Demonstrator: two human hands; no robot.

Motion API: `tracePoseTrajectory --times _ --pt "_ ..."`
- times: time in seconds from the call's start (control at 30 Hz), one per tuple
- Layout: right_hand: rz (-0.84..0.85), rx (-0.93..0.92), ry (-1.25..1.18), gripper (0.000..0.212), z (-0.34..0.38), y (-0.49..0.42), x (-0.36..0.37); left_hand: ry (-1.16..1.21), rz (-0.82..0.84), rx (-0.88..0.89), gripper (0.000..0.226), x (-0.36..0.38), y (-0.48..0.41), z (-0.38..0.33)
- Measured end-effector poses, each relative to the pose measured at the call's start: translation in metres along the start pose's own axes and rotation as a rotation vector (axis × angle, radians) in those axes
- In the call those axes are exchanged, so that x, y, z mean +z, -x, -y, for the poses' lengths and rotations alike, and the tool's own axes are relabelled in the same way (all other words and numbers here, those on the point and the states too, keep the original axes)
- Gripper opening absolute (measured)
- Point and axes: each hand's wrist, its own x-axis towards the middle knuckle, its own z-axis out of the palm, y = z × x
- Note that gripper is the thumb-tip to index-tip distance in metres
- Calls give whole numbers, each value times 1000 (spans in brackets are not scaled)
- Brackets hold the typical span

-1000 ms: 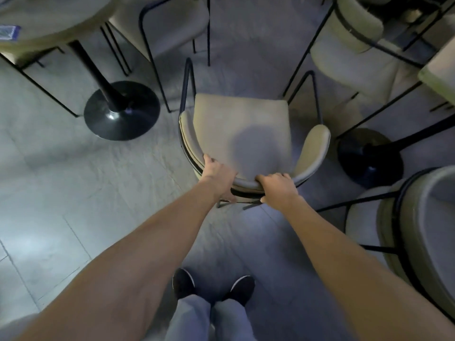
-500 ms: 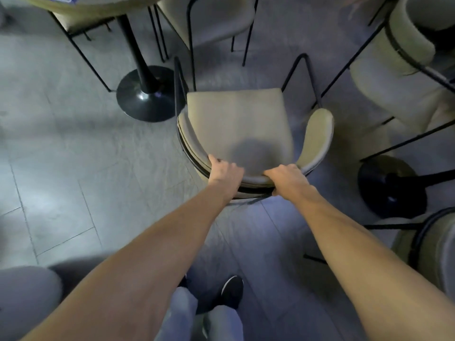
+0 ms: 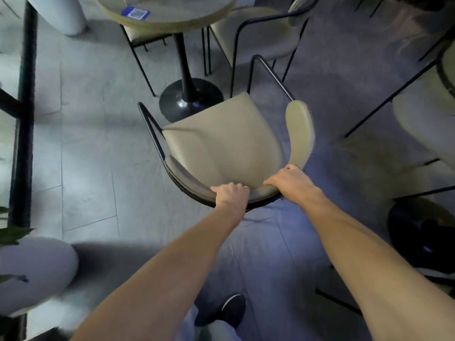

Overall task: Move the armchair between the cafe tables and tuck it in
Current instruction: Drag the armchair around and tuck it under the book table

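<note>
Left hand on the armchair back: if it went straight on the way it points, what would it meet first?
Most likely the armchair seat; the left hand grips the backrest rim, pointing forward over it. Depth is unclear.

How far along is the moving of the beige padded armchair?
Done: left hand and right hand grip the backrest of the beige padded armchair. In hand: its seat faces the round table's black pedestal base. Left: tucking it under the tabletop.

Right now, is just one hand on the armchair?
No, the left hand and the right hand both grip the back rim of the armchair.
</note>
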Motion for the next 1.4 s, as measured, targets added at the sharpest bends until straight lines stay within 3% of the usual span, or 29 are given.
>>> tracePoseTrajectory --times 0.3,0.43,0.63,0.9,1.4 --pt "-66 -52 -20 31 21 -48 -16 -31 -66 -83 39 -2 -7 52" --pt "-74 -73 -37 31 36 -72 -23 -45 -118 -98 28 4 -11 81" --pt "-87 -98 -27 32 65 -109 -44 -64 -97 -123 30 5 -17 137" --pt "-116 -92 -94 27 124 -178 -79 -83 -116 -207 27 11 -37 238" --pt "-185 -79 -251 27 196 -291 -145 -222 -172 -137 30 3 -95 420"
